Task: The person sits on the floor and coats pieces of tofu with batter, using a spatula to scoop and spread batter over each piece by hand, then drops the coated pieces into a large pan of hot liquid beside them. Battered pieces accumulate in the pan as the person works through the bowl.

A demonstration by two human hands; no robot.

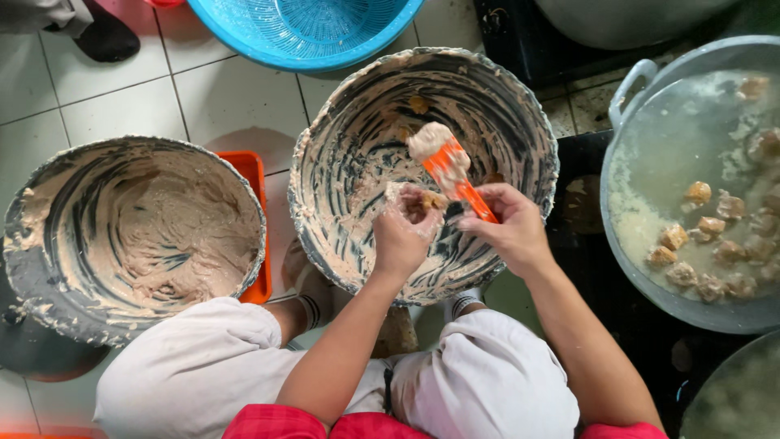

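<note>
My left hand (406, 232) is closed around a lump of pale meat paste (409, 197) over the near-empty black bowl (341, 114) smeared with paste. My right hand (510, 229) grips an orange spoon (457, 175) by its handle; the spoon's bowl carries a ball of paste (428, 140) just above my left fist. Both hands are coated with paste and almost touch each other.
A second black bowl (49, 268) with paste stands at left on an orange stool (253, 175). A large metal pot (650, 268) of cloudy water with several floating balls sits at right. A blue basket (244, 41) lies at top. My knees in white cloth are below.
</note>
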